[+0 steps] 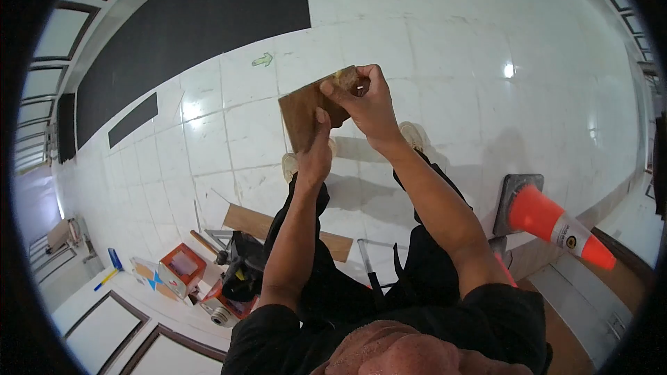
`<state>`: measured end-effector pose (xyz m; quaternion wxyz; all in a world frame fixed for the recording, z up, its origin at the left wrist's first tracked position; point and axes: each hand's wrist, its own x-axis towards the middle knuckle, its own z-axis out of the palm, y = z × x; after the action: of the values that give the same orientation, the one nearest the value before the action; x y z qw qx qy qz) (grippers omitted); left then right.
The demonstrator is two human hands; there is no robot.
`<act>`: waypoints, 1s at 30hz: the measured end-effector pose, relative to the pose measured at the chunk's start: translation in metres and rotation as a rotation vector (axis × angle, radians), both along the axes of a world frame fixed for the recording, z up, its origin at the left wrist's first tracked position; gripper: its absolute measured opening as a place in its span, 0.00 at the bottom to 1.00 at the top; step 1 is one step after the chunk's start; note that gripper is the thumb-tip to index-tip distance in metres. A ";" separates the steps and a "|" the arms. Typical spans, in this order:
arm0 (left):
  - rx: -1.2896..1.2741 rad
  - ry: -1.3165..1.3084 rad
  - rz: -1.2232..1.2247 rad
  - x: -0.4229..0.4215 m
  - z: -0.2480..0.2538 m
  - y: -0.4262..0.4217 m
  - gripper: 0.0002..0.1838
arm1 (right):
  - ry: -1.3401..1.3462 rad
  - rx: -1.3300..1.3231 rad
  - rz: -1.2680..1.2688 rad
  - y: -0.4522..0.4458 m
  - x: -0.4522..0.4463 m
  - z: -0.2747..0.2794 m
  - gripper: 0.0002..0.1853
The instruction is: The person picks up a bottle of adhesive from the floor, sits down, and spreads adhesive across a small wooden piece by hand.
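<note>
Both hands are holding a brown board (302, 112) out over the tiled floor (445, 48). Board is looking flat, thin, straight-edged, with wood-toned grain, and it is sitting tilted; a pale yellowish patch is showing at its far right corner. Left hand (316, 155) is gripping the near edge, thumb on the upper face. Right hand (372, 107) is pinching at that patchy corner, thumb over the face, fingers curled; what exactly it is pinching is too small to tell.

Containers: an orange-red box (182, 265) with a pale panel is standing well back and left of the left hand; contents not readable. A black bundle (244, 264) with a yellow bit is lying just beside it, nearer the hands. Traffic cone (556, 221) is standing well right of the right hand.
</note>
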<state>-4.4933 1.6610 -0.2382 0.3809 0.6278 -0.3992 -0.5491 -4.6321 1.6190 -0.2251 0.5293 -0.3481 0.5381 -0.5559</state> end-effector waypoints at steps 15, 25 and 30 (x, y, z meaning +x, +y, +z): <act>-0.152 0.037 -0.110 0.012 0.006 -0.005 0.24 | -0.212 0.194 0.042 -0.006 -0.007 0.011 0.21; -0.029 0.473 0.019 0.012 0.011 -0.012 0.25 | -0.333 0.267 0.167 -0.007 -0.027 -0.002 0.27; 0.009 0.811 0.199 0.017 0.014 -0.019 0.27 | -0.433 0.358 0.173 -0.007 -0.036 0.013 0.28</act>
<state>-4.4765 1.6423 -0.2240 0.5555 0.3979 -0.1517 -0.7142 -4.6676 1.6120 -0.2117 0.7304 -0.1670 0.4705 -0.4661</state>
